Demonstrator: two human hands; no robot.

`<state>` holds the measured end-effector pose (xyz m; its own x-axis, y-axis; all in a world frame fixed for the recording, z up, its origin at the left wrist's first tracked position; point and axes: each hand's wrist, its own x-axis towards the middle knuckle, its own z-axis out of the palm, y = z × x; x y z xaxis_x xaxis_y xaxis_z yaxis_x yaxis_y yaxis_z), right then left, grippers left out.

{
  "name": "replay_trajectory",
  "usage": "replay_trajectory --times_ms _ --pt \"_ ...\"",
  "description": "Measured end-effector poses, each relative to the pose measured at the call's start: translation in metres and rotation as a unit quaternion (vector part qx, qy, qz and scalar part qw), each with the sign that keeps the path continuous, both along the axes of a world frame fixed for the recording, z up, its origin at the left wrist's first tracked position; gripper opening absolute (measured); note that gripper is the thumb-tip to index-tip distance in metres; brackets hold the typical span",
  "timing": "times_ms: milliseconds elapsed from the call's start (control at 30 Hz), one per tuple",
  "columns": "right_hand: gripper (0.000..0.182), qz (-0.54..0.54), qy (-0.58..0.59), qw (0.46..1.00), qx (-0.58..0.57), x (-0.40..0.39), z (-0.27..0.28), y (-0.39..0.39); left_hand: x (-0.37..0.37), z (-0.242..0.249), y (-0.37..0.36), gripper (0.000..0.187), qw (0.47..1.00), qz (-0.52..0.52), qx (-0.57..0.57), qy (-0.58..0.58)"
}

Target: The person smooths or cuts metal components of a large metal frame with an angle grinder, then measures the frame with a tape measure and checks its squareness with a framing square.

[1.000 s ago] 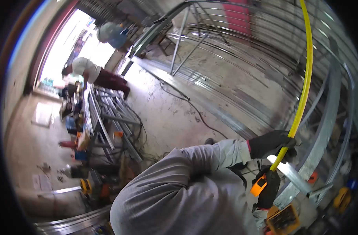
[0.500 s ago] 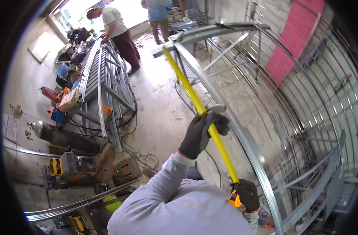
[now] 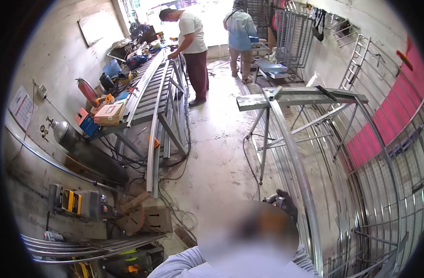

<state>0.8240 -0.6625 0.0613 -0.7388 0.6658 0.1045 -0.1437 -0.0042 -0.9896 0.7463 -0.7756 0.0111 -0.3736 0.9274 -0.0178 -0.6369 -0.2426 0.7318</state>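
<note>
A black-gloved hand, which I take to be my right hand from the sleeve below it, is beside the curved metal bar. Its fingers look curled around or against a small silvery piece whose kind I cannot make out. A blurred patch covers the area in front of my chest. Inside it is an orange smear, perhaps the tape measure, and a dark smear. My left sleeve runs under this patch, so my left hand is hidden. No yellow tape blade shows. The bar rests across a flat steel crosspiece.
On the left, a slatted metal workbench holds long strips, boxes and tools. A gas cylinder leans near a cut-off saw. Two people stand farther back. Barred metal frames lean at right; cables cross the floor.
The yellow tape blade, stretched along the bar before, is out of sight. Both hands have drawn in toward my body, and the view has tilted up and shifted left.
</note>
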Motion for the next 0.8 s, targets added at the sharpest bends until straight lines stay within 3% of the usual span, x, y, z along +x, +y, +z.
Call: replay_trajectory --times_ms 33,100,133,167,233,267,300,367,400,467,533,600,800 --pt "0.044 -0.016 -0.019 0.998 0.063 -0.022 -0.014 0.006 -0.009 0.002 0.001 0.071 0.995 0.042 -0.012 -0.089" --pt "0.051 0.040 0.003 0.997 0.072 -0.060 -0.036 0.012 -0.044 0.006 0.007 0.070 0.994 0.090 -0.008 -0.057" --pt "0.052 0.016 -0.034 0.994 0.102 -0.084 -0.021 0.007 -0.063 0.008 0.012 0.069 0.991 0.133 0.003 -0.025" --pt "0.049 0.049 -0.088 0.987 0.123 -0.101 -0.046 0.014 -0.081 0.007 0.017 0.066 0.986 0.161 0.030 -0.028" --pt "0.038 0.025 -0.046 0.946 0.321 -0.152 -0.090 0.032 -0.119 0.001 0.016 0.066 0.983 0.184 -0.012 -0.017" --pt "0.041 0.042 -0.036 0.928 0.367 -0.181 -0.077 0.041 -0.140 0.005 0.019 0.067 0.979 0.202 -0.026 0.019" --pt "0.045 0.061 -0.020 0.903 0.426 -0.215 -0.052 0.052 -0.162 -0.002 0.027 0.067 0.972 0.232 -0.023 -0.042" --pt "0.052 0.127 -0.035 0.863 0.487 -0.272 -0.011 0.069 -0.220 -0.053 0.026 0.054 0.959 0.250 -0.021 0.131" --pt "0.057 0.225 -0.194 0.891 0.344 -0.287 0.007 0.070 -0.241 -0.055 0.027 0.053 0.972 0.232 -0.036 -0.012" --pt "0.063 0.246 -0.165 0.886 0.356 -0.329 -0.015 0.090 -0.285 -0.059 0.029 0.057 0.909 0.251 -0.050 -0.330" --pt "0.061 0.226 -0.073 0.896 0.374 -0.363 -0.018 0.105 -0.331 -0.070 0.013 0.057 0.899 0.277 -0.056 -0.336" --pt "0.058 0.243 -0.096 0.906 0.332 -0.396 -0.005 0.123 -0.368 -0.081 -0.012 0.068 0.892 0.313 -0.014 -0.325" --pt "0.041 0.094 -0.004 0.910 0.404 -0.532 -0.032 0.191 -0.479 -0.064 -0.024 0.074 0.871 0.367 0.078 -0.317"
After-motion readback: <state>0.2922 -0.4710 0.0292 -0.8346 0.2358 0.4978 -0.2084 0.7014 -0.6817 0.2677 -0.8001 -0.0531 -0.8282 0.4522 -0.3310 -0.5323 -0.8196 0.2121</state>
